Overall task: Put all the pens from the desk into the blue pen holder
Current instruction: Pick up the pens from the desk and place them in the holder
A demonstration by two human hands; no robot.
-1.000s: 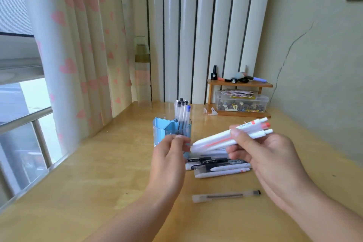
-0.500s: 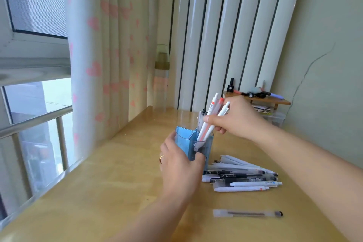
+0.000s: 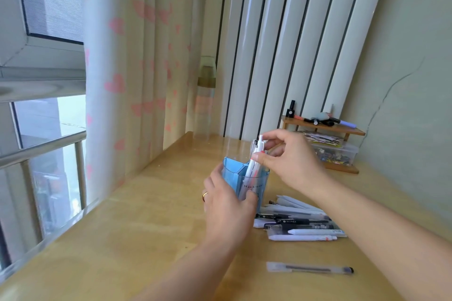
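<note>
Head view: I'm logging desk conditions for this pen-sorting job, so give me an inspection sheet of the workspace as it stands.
Surface: wooden desk, glossy, lit from the window.
Job's things: blue pen holder upright, with pens in it; white pens partly lowered into it; pile of pens lying right of the holder; one clear pen lying apart, nearer the camera.
Clutter: small wooden shelf with small items on top; clear plastic box under it; clear bottle by the curtain.
Grip: left hand holds the holder; right hand pinches the white pens.
Cables: nothing seen.
Surroundings: heart-print curtain, vertical blinds, cracked wall, window with railing.
</note>
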